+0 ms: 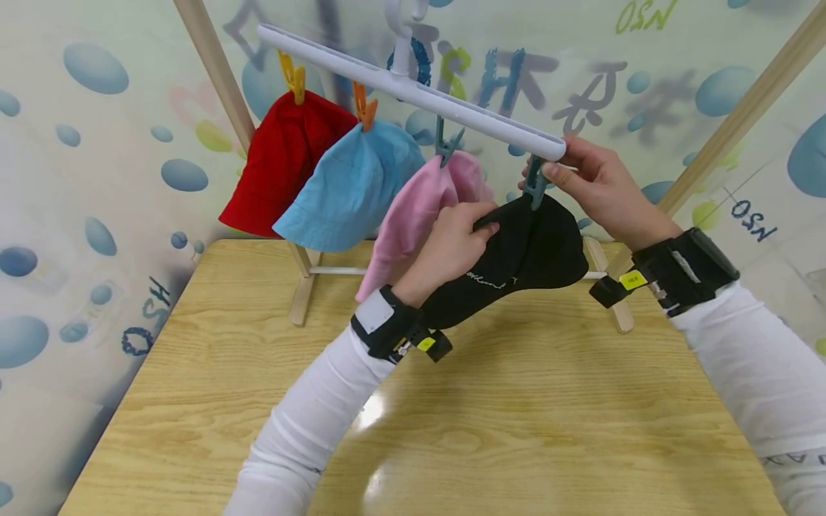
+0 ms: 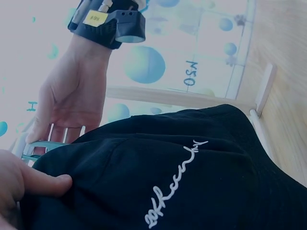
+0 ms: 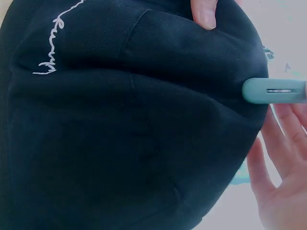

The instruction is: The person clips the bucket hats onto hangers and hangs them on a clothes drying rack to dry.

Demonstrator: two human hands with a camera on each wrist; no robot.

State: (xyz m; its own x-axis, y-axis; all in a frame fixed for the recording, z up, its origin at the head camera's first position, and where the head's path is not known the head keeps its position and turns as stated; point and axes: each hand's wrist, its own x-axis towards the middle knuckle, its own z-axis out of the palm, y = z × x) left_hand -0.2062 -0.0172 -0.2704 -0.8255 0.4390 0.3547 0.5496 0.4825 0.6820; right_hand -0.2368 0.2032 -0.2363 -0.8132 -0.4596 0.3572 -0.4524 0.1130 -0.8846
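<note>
A black bucket hat (image 1: 548,244) with white script stitching hangs tilted at the right end of the white hanger (image 1: 477,115). My left hand (image 1: 452,240) pinches its crown, the thumb lying on the black cloth in the left wrist view. A teal clothespin (image 1: 535,188) bites the top of the hat, as the right wrist view shows close up. My right hand (image 1: 606,188) grips the upper end of that clothespin, thumb in front, fingers partly hidden behind the hanger's tip. Beside my left hand hangs a pink hat (image 1: 413,208) from another teal clothespin (image 1: 445,147).
Farther left hang a light blue hat (image 1: 358,186) on an orange clothespin (image 1: 364,107) and a red hat (image 1: 284,158) on a yellow one. A wooden stand (image 1: 219,72) rises around them from the wooden table (image 1: 516,416), before a patterned wall.
</note>
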